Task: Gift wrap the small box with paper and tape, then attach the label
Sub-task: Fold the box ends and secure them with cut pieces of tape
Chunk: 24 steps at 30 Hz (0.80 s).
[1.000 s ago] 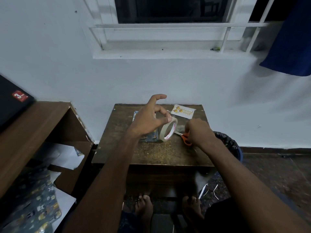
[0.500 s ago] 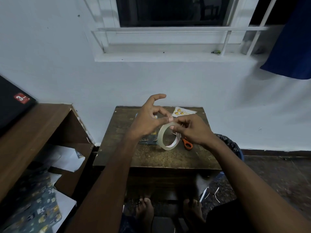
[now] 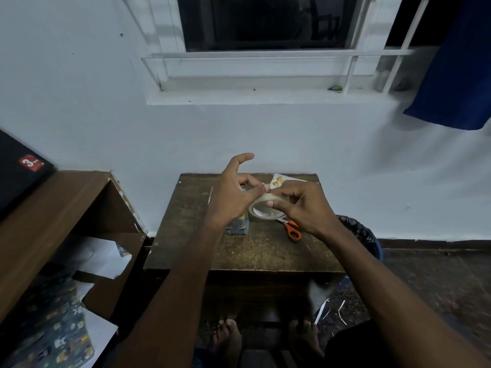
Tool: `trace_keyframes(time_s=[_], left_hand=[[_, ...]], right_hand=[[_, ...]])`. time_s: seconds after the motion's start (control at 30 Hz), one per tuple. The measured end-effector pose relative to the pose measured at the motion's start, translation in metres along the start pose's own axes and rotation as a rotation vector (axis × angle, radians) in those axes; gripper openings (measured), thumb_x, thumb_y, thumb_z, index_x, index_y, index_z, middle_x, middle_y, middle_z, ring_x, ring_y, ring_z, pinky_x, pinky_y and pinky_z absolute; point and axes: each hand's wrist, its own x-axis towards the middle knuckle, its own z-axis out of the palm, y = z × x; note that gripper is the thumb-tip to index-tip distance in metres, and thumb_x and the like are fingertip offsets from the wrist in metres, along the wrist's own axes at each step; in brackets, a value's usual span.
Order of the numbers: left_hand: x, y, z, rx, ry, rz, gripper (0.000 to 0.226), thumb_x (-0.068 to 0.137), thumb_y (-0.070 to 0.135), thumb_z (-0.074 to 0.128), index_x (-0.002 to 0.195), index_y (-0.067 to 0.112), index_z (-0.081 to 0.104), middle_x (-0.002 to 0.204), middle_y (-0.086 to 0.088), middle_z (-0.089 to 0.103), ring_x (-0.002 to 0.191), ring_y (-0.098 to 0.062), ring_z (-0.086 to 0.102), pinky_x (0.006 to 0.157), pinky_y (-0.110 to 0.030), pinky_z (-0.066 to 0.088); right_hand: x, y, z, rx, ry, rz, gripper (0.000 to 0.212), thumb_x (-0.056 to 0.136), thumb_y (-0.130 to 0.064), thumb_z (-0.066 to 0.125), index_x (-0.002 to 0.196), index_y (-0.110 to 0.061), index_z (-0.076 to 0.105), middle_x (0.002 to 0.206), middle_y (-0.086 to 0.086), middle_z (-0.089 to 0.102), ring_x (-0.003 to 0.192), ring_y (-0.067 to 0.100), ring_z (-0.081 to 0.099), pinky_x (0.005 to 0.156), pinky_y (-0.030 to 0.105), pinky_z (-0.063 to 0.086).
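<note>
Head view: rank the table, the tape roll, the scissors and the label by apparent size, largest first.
1. table
2. tape roll, held nearer the camera, so unsure against the scissors
3. scissors, partly hidden by the right hand
4. label, partly hidden

Both hands are raised above a small dark wooden table [image 3: 255,251] set against a pale wall. The left hand [image 3: 233,193] pinches the tape roll [image 3: 261,208] at its top edge, index finger lifted clear; the right hand [image 3: 303,205] pinches the roll's near rim. The wrapped box [image 3: 237,225] sits on the table, mostly hidden behind the left wrist. Orange-handled scissors [image 3: 292,231] lie just beside the roll, and the label [image 3: 279,180], apparently a card with yellow shapes, lies at the table's far edge.
</note>
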Motion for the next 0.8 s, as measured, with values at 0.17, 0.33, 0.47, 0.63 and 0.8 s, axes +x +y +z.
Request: trace_keyframes(time_s=[0.17, 0.33, 0.47, 0.63, 0.8], left_hand=[[0.0, -0.001, 0.001, 0.099, -0.024, -0.034, 0.091, 0.094, 0.03, 0.08, 0.167, 0.025, 0.025, 0.092, 0.017, 0.079, 0.106, 0.003, 0.068, 0.103, -0.022, 0.043], [0.001, -0.002, 0.004, 0.191, -0.005, -0.061, 0.086, 0.106, 0.022, 0.06, 0.17, 0.025, 0.003, 0.116, 0.025, 0.075, 0.123, 0.002, 0.061, 0.094, -0.013, 0.039], [0.0, 0.0, 0.002, 0.198, -0.019, -0.048, 0.08, 0.109, 0.019, 0.053, 0.17, 0.026, 0.001, 0.122, 0.024, 0.073, 0.096, 0.008, 0.063, 0.084, -0.021, 0.048], [-0.001, -0.001, 0.001, 0.167, -0.017, -0.046, 0.078, 0.109, 0.013, 0.05, 0.17, 0.027, 0.004, 0.122, 0.022, 0.074, 0.068, 0.012, 0.059, 0.07, -0.025, 0.047], [0.0, 0.002, -0.001, 0.086, 0.006, -0.071, 0.071, 0.111, 0.016, 0.047, 0.17, 0.025, 0.007, 0.121, 0.019, 0.074, 0.088, 0.015, 0.062, 0.074, -0.003, 0.041]], right_hand=[[0.004, 0.008, 0.0, -0.132, 0.001, -0.082, 0.024, 0.086, -0.029, 0.084, 0.11, -0.034, 0.082, 0.077, -0.007, 0.066, 0.06, 0.009, 0.049, 0.058, 0.022, 0.035], [0.006, 0.015, 0.0, -0.422, -0.055, -0.101, 0.026, 0.083, -0.026, 0.084, 0.107, -0.038, 0.081, 0.084, -0.018, 0.064, 0.07, 0.006, 0.058, 0.06, 0.026, 0.041], [0.004, 0.022, 0.008, -0.693, -0.188, 0.076, 0.017, 0.085, -0.026, 0.08, 0.102, -0.029, 0.08, 0.098, -0.009, 0.069, 0.092, 0.02, 0.067, 0.069, 0.034, 0.049], [0.006, 0.026, 0.026, -0.718, -0.311, 0.236, 0.041, 0.073, -0.041, 0.09, 0.109, -0.026, 0.076, 0.103, -0.003, 0.072, 0.1, 0.021, 0.067, 0.079, 0.036, 0.055], [0.011, 0.019, 0.029, -0.556, -0.288, 0.28, 0.049, 0.063, -0.06, 0.091, 0.097, -0.032, 0.07, 0.096, -0.012, 0.066, 0.092, 0.012, 0.063, 0.074, 0.032, 0.051]])
